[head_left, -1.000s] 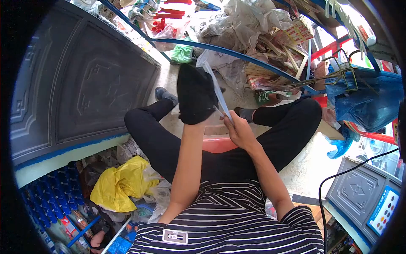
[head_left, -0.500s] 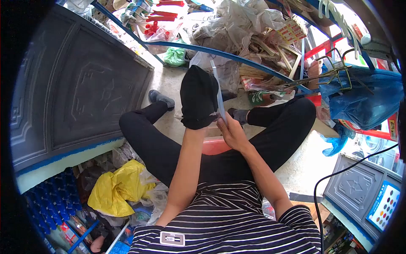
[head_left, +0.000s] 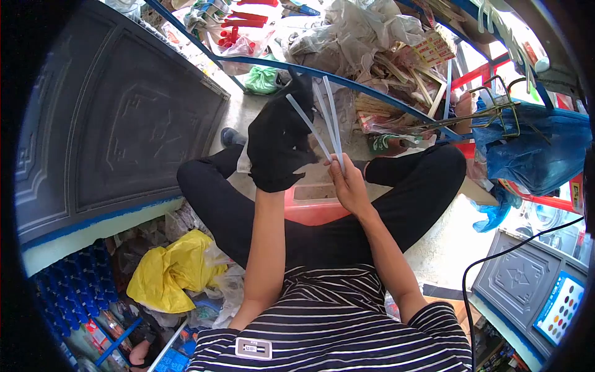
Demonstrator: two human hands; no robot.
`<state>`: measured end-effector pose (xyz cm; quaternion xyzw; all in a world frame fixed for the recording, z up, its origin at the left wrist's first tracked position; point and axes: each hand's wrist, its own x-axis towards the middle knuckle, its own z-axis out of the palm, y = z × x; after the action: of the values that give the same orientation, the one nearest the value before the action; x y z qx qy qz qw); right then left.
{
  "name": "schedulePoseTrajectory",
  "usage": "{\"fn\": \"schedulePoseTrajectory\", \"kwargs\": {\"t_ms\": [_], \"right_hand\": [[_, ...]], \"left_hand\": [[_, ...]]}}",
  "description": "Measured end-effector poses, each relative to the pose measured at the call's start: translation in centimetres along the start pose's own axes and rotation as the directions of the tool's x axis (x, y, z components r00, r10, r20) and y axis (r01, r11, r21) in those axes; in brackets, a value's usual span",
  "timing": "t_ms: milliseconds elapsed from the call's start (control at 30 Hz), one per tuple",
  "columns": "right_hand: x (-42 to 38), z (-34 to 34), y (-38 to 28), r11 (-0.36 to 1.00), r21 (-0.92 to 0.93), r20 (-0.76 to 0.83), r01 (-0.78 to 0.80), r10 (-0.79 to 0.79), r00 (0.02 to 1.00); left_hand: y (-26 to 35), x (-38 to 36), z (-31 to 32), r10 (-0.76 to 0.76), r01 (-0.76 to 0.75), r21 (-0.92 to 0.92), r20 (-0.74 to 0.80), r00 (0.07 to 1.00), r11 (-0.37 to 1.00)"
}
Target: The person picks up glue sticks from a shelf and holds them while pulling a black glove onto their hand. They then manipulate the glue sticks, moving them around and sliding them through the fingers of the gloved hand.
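My right hand (head_left: pixel 349 184) is closed around the lower ends of three long, translucent whitish sticks (head_left: pixel 328 118), which fan out away from me. My left hand is hidden inside or behind a bunched black cloth (head_left: pixel 279 139); only the left forearm (head_left: pixel 268 229) shows below it. The cloth covers the whole hand, so its fingers cannot be seen. It lies just left of the sticks, close to the leftmost one. Between my knees, below both hands, sits a red tub (head_left: pixel 316 208) with a pale rectangle in its top.
A blue-framed rack (head_left: pixel 347 80) ahead holds plastic bags and wooden pieces. A grey panelled cabinet (head_left: pixel 142 124) stands left. Blue plastic bags (head_left: pixel 527 149) hang at right. A yellow bag (head_left: pixel 173 273) lies lower left, and a black cable (head_left: pixel 489 254) runs at right.
The sticks, earlier close together against the black cloth, are now fanned apart. The cloth has shifted left and hangs looser, with my left forearm moved slightly left. More of the red tub shows.
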<state>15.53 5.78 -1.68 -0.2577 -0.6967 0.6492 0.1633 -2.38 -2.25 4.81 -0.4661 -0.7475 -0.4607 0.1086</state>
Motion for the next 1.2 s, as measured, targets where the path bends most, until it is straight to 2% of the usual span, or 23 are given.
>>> {"fn": "schedulePoseTrajectory", "kwargs": {"t_ms": [33, 100, 133, 200, 267, 333, 400, 433, 467, 500, 600, 667, 733, 800, 967, 1000, 1033, 1067, 1100, 1200], "right_hand": [[0.0, 0.0, 0.0, 0.999, -0.027, 0.001, 0.025, -0.025, 1.000], [0.0, 0.0, 0.0, 0.994, -0.081, 0.003, 0.073, -0.073, 0.997], [-0.1, 0.0, 0.0, 0.997, -0.061, 0.020, 0.047, -0.046, 0.999], [-0.3, 0.1, -0.2, 1.000, -0.022, 0.054, -0.005, 0.006, 0.999], [-0.5, 0.2, -0.2, 1.000, 0.012, 0.061, 0.020, -0.020, 0.998], [-0.8, 0.2, 0.0, 0.999, 0.020, 0.079, 0.032, -0.033, 0.996], [-0.9, 0.4, 0.4, 0.999, 0.008, 0.112, 0.034, -0.034, 0.993], [-0.9, 0.7, 0.6, 0.995, -0.001, 0.091, 0.102, -0.101, 0.991], [-1.1, 0.6, 0.8, 0.996, 0.017, 0.090, 0.085, -0.087, 0.992], [-1.2, 0.5, 0.3, 0.997, 0.034, 0.088, 0.069, -0.072, 0.993], [-1.3, 0.3, 0.0, 0.997, 0.075, 0.093, 0.032, -0.038, 0.995], [-1.4, 0.2, 0.2, 0.993, 0.121, 0.113, 0.014, -0.028, 0.993], [-1.6, 0.4, 0.4, 0.982, 0.187, 0.150, -0.003, -0.025, 0.988], [-1.5, 0.4, 0.4, 0.981, 0.194, 0.160, -0.003, -0.029, 0.987], [-1.0, 0.2, -0.5, 0.982, 0.190, 0.119, 0.002, -0.025, 0.993], [-1.0, 0.2, -0.1, 0.980, 0.201, 0.109, 0.006, -0.028, 0.994], [-0.9, 0.2, 0.0, 0.977, 0.212, 0.100, 0.009, -0.031, 0.994], [-0.8, 0.3, 0.1, 0.974, 0.227, 0.098, 0.008, -0.031, 0.995], [-0.8, 0.3, 0.2, 0.970, 0.242, 0.095, 0.005, -0.029, 0.995], [-0.7, 0.4, 0.3, 0.962, 0.273, 0.068, -0.017, -0.002, 0.998]], "left_hand": [[0.1, 0.2, 0.3, 0.038, -0.031, 0.150, -0.049, 0.998, 0.988], [0.3, 0.4, 0.4, -0.109, 0.109, 0.000, -0.046, 0.993, 0.994], [0.6, 0.7, 0.2, -0.279, 0.283, -0.284, 0.055, 0.959, 0.916], [0.8, 0.8, 0.2, -0.417, 0.436, -0.579, 0.176, 0.892, 0.689], [0.8, 0.4, 0.8, -0.449, 0.407, -0.692, 0.133, 0.884, 0.596], [1.7, 0.4, 1.1, -0.403, 0.399, -0.842, 0.243, 0.882, 0.365], [2.4, 0.0, 1.5, -0.320, 0.353, -0.794, 0.210, 0.924, 0.496], [2.6, -0.6, 1.9, -0.248, 0.282, -0.639, 0.145, 0.958, 0.716], [2.6, -1.0, 2.3, -0.157, 0.186, -0.437, 0.101, 0.982, 0.880], [2.3, -0.9, 2.4, -0.228, 0.328, -0.636, 0.237, 0.944, 0.699], [1.1, -2.0, 3.7, -0.128, 0.160, -0.425, 0.102, 0.986, 0.891], [1.8, -2.6, 3.8, -0.297, 0.306, -0.634, 0.123, 0.947, 0.711], [2.4, -2.1, 3.5, -0.383, 0.361, -0.715, 0.141, 0.913, 0.598], [2.5, -1.6, 3.0, -0.404, 0.364, -0.704, 0.119, 0.907, 0.610], [-2.1, -4.9, 2.6, -0.255, 0.291, -0.437, 0.141, 0.957, 0.851], [-1.6, -4.4, 1.5, -0.177, 0.215, -0.165, 0.219, 0.960, 0.963], [-1.1, -3.9, 0.4, -0.095, 0.057, 0.136, 0.295, 0.951, 0.989], [-0.6, -3.3, -0.8, -0.013, -0.131, 0.366, 0.367, 0.930, 0.922], [0.5, -3.0, -0.4, -0.096, -0.041, 0.384, 0.332, 0.938, 0.922], [0.1, -3.2, 0.5, -0.214, 0.229, -0.040, 0.230, 0.949, 0.973]]}}
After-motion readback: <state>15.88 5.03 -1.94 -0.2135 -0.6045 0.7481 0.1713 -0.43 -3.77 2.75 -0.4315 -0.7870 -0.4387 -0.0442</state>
